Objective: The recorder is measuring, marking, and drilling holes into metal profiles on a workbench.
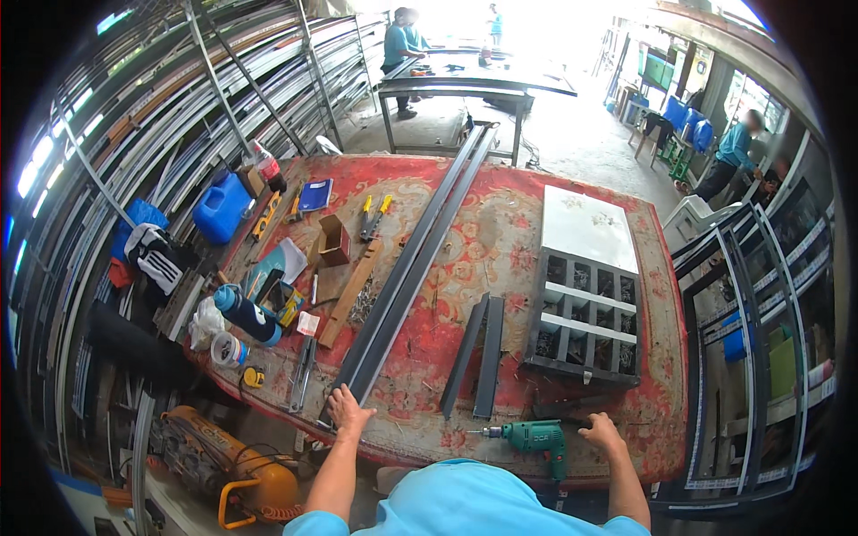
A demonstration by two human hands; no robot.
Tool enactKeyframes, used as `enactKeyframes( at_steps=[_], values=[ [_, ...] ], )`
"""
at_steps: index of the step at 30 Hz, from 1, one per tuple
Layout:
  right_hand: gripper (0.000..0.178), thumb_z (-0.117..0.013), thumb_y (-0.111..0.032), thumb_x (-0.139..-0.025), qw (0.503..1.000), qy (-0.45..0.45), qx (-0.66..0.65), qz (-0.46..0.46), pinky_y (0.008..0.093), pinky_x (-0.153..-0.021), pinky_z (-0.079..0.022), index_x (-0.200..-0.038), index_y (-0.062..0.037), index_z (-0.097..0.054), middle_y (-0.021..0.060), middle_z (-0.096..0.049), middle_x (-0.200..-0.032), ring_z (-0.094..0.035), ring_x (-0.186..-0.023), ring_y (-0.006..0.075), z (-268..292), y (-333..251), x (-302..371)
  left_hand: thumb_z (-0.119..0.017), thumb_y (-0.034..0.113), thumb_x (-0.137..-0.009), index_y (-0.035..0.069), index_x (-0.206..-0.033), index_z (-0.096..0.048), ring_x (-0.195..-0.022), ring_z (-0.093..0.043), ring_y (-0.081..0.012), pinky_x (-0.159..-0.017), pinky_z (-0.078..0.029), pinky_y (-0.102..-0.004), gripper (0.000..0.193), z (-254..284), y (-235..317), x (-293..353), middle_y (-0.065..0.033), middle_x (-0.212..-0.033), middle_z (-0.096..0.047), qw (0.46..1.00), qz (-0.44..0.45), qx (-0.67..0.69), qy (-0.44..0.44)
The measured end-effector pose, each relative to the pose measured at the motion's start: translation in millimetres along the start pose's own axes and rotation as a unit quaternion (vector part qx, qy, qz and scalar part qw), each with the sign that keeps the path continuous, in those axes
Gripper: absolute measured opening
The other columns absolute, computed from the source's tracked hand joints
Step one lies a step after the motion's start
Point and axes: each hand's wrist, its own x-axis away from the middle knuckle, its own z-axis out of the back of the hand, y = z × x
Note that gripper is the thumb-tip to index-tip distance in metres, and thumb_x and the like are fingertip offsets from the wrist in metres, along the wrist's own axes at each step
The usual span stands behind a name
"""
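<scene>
Left hand spread on metal bars, steadying them, I judge; right hand curled near drill, grip unclear. Taking it would need reaching left.

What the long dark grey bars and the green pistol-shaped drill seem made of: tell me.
Long dark grey bars: probably coated metal, satin finish, judging by crisp edges and sheen; which metal stays unclear.
Green pistol-shaped drill: casing likely moulded plastic, smooth, judging by even colour and rounded form.
</scene>
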Motion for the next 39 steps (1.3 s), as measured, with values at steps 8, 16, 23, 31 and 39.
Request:
enactKeyframes(
  at_steps=[8, 16, 23, 31, 39],
  values=[
    [0.055, -0.069, -0.031, -0.082, 0.988, -0.087, 0.003, 0.128, 0.0408, -0.101, -0.044, -0.126, -0.0014, -0.057, 0.0215, -0.056, -0.126, -0.053, -0.119, 0.0355, 19, -37, 18, -0.085, 0.026, -0.056, 0.002, -0.108, -0.058, -0.107, -0.053, -0.0348, -0.091, -0.047, -0.0441, 0.064, 11, -31, 11, -0.0142, -0.108, -0.055, 0.991, -0.086, 0.091, 0.041],
    [0.046, -0.065, -0.03, -0.092, 0.879, -0.166, -0.382, 0.233, 0.0329, -0.087, -0.05, -0.123, 0.0027, -0.057, 0.0136, -0.064, -0.111, -0.062, -0.1, 0.0206, -13, -146, -17, -0.079, 0.029, -0.054, 0.001, -0.098, -0.057, -0.098, -0.055, -0.0359, -0.083, -0.047, -0.0458, 0.056, 70, -71, 119, -0.0146, -0.098, -0.056, 0.985, -0.069, 0.143, 0.069],
    [0.062, -0.064, -0.049, -0.088, 0.617, -0.316, -0.712, 0.113, 0.0429, -0.094, -0.048, -0.127, -0.0024, -0.052, 0.0104, -0.057, -0.119, -0.057, -0.107, 0.0243, -97, -311, -87, -0.079, 0.024, -0.057, 0.003, -0.091, -0.056, -0.086, -0.058, -0.0316, -0.075, -0.047, -0.0428, 0.046, 134, -132, 274, -0.01, -0.089, -0.053, 0.993, -0.044, 0.086, 0.06],
    [0.09, -0.049, -0.077, -0.08, 0.349, -0.38, -0.842, 0.16, 0.0525, -0.088, -0.052, -0.123, 0.0025, -0.054, 0.0222, -0.061, -0.114, -0.062, -0.102, 0.0387, -124, -418, -140, -0.084, 0.026, -0.061, 0.006, -0.111, -0.06, -0.099, -0.054, -0.0401, -0.086, -0.043, -0.0492, 0.059, 151, -190, 423, -0.0182, -0.104, -0.057, 0.992, 0.056, 0.105, -0.035],
    [0.09, -0.05, -0.075, -0.08, 0.263, -0.452, -0.809, 0.269, 0.0499, -0.089, -0.054, -0.13, -0.0003, -0.05, 0.0219, -0.06, -0.119, -0.062, -0.106, 0.0365, -60, -409, -57, -0.083, 0.028, -0.061, 0.006, -0.114, -0.061, -0.106, -0.051, -0.0415, -0.093, -0.041, -0.0492, 0.061, 62, -227, 456, -0.0208, -0.113, -0.057, 0.99, 0.089, 0.108, -0.032]
  ],
)
